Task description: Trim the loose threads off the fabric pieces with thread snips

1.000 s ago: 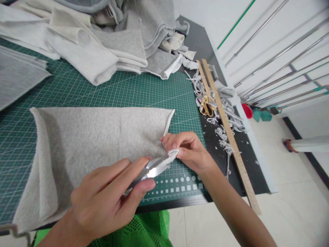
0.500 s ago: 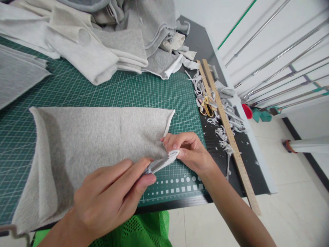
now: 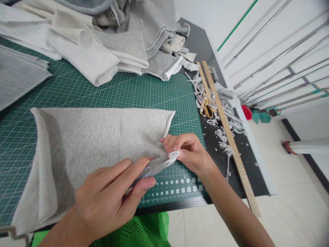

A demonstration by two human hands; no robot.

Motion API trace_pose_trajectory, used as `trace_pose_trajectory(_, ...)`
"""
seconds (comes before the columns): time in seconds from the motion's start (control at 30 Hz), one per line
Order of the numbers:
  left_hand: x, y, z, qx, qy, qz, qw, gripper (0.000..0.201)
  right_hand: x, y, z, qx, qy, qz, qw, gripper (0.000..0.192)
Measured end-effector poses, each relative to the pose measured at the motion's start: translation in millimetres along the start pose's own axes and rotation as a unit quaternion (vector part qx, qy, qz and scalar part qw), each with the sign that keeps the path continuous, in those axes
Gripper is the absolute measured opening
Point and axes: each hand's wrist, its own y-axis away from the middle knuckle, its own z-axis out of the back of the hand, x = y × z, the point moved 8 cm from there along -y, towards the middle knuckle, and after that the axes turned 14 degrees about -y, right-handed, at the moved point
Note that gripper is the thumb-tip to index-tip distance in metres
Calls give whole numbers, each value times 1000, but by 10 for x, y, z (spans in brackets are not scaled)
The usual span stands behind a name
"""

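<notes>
A: Where does the light-grey, soft fabric panel (image 3: 102, 133) lie?

B: On the green, white-gridded cutting mat (image 3: 164, 92), near the front edge of the black table (image 3: 196, 37). Its left end is folded over; its right side runs up to the fingers.

A: How are the hands disposed?

B: The left hand (image 3: 113, 195) is closed around a silver-bladed cutting tool (image 3: 155, 166), index finger above and thumb below; the handle is mostly hidden. The right hand (image 3: 189, 152) pinches the panel's whitish, frayed edge (image 3: 174, 156) between thumb and fingers. The blades reach this edge; whether they are parted cannot be told.

A: What lies at the table's right edge?

B: A long, flat wooden ruler (image 3: 227, 130) runs along it, projecting past the front edge. Beside it lie gold-handled scissors (image 3: 206, 109) and pale grey fabric scraps (image 3: 222, 137). Left of the far right corner rises a heap of grey, white and cream fabrics (image 3: 133, 41).
</notes>
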Motion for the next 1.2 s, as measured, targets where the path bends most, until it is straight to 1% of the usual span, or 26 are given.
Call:
trace_pose_trajectory(0.2,-28,0,5,-11,-18,-24,999,15,13,-3,-27,19,-14,6,1000,7)
trace_pose_trajectory(0.47,-10,10,4,-4,-14,-19,1000,16,13,6,-18,16,-7,7,1000,6)
trace_pose_trajectory(0.67,36,44,-4,-4,3,12,1000,17,6,4,-12,15,-12,2,1000,6)
trace_pose_trajectory(0.83,55,79,8,-5,2,17,1000,18,-6,5,-13,18,-14,4,1000,7)
trace_pose_trajectory(1.07,14,41,7,-7,-1,2,1000,17,9,6,-9,16,-11,4,1000,6)
trace_pose_trajectory(1.2,17,46,-9,-6,2,5,1000,17,13,3,-19,18,-9,3,1000,7)
